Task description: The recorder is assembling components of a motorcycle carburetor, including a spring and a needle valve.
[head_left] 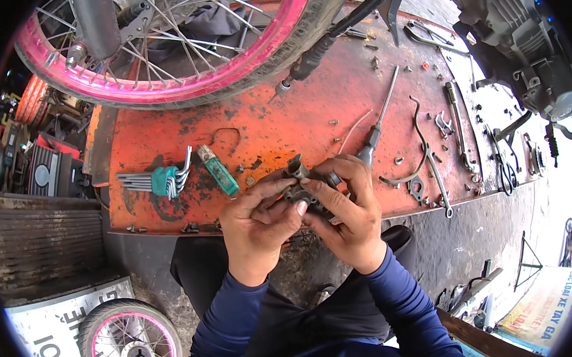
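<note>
Near the front edge of an orange, scuffed metal workbench [146, 148], both hands are closed on a small dark metal part [300, 191] with a short tubular neck. My left hand [260, 232] grips it from the left, thumb across its lower side. My right hand [344, 221] grips it from the right, fingers curled over it. Their hold partly hides the part. Just beyond my right hand lies a screwdriver [369, 148]. Left of my hands lie a grimy teal-handled item [219, 173] and a hex key set [165, 182] in a teal holder.
A pink-rimmed wheel [198, 85] and a dark engine [517, 46] overhang the bench. Wrenches [458, 125], hoses [417, 144] and small bolts cover the right side. Tool storage [43, 164] is at left. Another wheel [129, 338] lies low left, a metal stand [527, 258] right.
</note>
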Available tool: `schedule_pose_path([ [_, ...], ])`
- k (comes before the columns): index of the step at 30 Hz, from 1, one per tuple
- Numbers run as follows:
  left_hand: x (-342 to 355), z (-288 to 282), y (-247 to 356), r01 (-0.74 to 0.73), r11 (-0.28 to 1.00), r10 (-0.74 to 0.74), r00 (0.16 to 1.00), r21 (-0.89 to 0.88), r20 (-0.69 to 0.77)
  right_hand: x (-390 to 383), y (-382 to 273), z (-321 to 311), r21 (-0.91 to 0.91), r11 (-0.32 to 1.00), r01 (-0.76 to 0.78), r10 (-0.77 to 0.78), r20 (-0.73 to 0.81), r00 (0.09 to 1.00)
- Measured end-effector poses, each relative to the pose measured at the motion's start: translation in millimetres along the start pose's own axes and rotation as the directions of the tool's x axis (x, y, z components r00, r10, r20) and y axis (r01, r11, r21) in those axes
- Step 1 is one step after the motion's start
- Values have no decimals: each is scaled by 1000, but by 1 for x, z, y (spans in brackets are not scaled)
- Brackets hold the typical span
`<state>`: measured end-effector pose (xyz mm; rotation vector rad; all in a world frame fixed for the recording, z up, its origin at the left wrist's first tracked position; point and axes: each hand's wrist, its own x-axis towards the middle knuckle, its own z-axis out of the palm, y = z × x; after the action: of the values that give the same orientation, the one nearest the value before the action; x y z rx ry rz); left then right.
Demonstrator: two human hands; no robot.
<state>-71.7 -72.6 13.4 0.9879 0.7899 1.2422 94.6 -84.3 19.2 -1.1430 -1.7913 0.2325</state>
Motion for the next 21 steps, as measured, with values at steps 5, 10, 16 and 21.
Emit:
schedule_pose_path([
  [5, 11, 5, 4, 132, 985, -141, 987, -111, -75, 4, 6, 3, -81, 996, 25, -23, 27, 999],
  [10, 17, 3, 5, 229, 965, -236, 971, -124, -40, 13, 6, 5, -78, 996, 34, -34, 1, 999],
  [16, 22, 4, 3, 148, 959, -170, 983, -243, -70, 19, 5, 10, -36, 999, -27, 26, -46, 999],
  [21, 22, 3, 3, 159, 961, -179, 981, -224, -72, 21, 4, 11, -44, 999, -28, 26, -53, 998],
])
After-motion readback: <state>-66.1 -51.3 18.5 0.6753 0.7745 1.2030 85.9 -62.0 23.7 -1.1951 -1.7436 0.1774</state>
